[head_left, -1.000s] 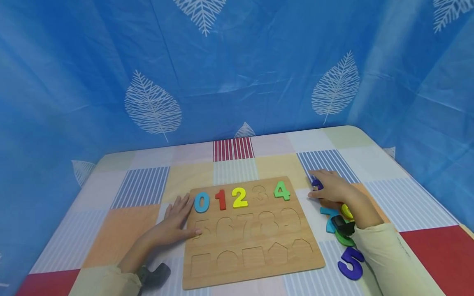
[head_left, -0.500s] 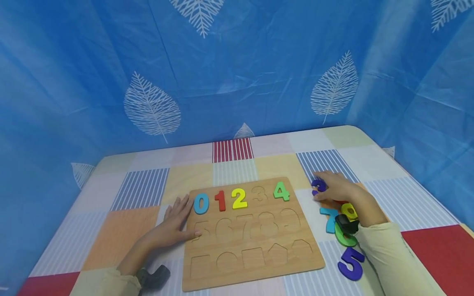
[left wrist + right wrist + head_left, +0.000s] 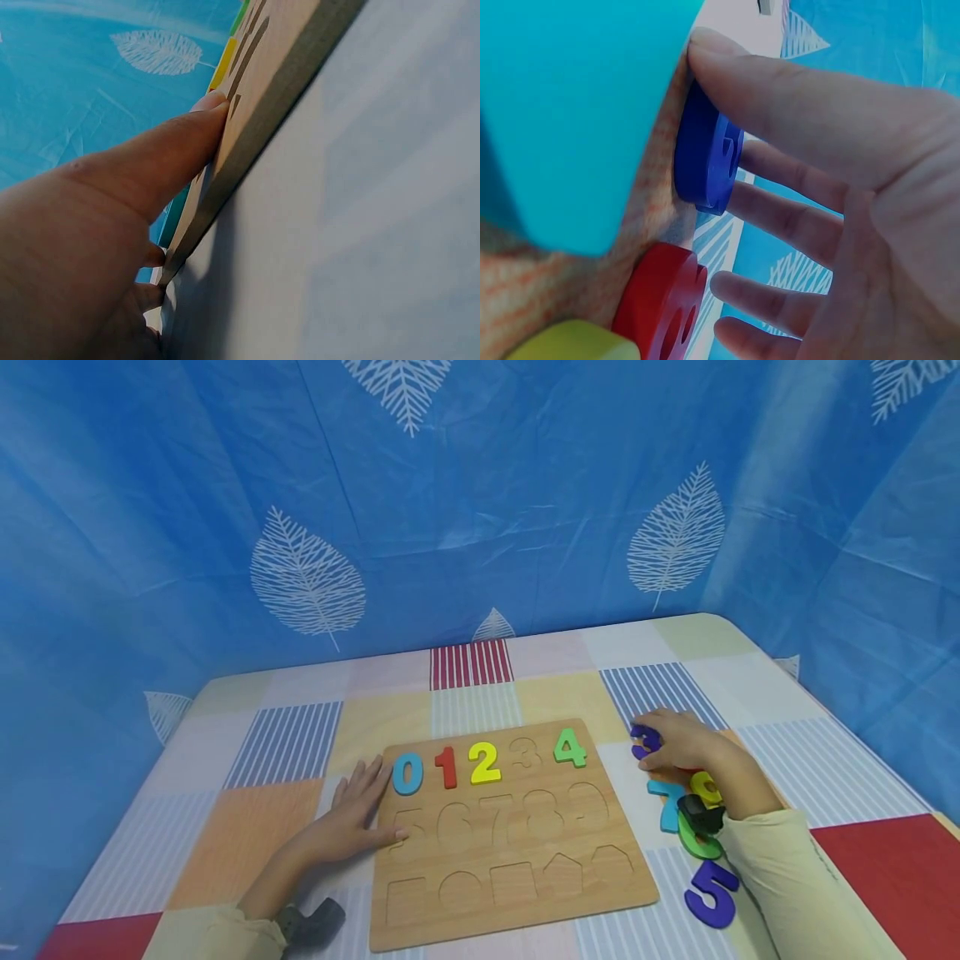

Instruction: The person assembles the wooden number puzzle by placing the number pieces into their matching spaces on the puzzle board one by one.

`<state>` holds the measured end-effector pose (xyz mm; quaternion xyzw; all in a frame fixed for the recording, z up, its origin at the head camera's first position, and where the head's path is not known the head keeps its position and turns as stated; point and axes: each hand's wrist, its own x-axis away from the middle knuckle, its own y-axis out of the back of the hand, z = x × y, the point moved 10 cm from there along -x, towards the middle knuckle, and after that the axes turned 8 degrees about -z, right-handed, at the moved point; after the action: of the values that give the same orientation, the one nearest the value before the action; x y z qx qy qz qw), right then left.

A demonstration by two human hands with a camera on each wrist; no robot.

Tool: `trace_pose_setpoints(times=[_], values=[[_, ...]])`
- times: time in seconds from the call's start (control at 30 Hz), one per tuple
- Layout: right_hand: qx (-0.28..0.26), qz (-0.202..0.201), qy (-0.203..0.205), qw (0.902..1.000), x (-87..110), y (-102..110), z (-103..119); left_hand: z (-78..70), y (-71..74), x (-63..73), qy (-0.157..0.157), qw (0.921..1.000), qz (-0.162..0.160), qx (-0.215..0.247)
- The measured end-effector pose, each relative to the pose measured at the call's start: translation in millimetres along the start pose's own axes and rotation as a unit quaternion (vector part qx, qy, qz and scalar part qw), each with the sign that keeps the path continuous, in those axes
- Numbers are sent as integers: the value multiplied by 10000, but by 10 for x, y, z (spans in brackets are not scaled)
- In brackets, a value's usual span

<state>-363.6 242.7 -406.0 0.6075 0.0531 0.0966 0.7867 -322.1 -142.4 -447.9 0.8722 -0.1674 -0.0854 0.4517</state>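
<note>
1. Right hand (image 3: 686, 743): thumb and fingers curved to either side of the purple numeral 3 (image 3: 697, 150), pinching it. Contact between the numeral and the bench (image 3: 551, 656) cannot be determined.
2. Position of the purple numeral 3: right of the puzzle board (image 3: 517, 852), level with its far row.
3. Left hand (image 3: 348, 817): fingers spread along the left edge of the board; thumb on its upper surface, at the 5-shaped recess.
4. Far row, left to right: blue 0 (image 3: 399, 774), red 1 (image 3: 447, 768), yellow 2 (image 3: 486, 768), a 3-shaped recess, green 4 (image 3: 572, 750).
5. Loose pieces, right of the board: red piece (image 3: 660, 292), beside the right hand's fingers; light-blue 7 (image 3: 667, 814); yellow piece (image 3: 697, 783); green piece (image 3: 693, 845), partly covered; purple 5 (image 3: 724, 910), nearest.
6. Bench covering: patchwork cloth. Far side: blue curtain (image 3: 495, 527) with white leaf prints.
</note>
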Motion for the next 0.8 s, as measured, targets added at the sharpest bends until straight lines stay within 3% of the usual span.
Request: trace_pose_setpoints(times=[0.57, 0.8], values=[[73, 7, -165, 9998, -5, -8, -3, 21, -22, -18, 17, 9999, 23, -123], [68, -212, 154, 9996, -36, 29, 123, 15, -4, -5, 6, 9999, 22, -140]])
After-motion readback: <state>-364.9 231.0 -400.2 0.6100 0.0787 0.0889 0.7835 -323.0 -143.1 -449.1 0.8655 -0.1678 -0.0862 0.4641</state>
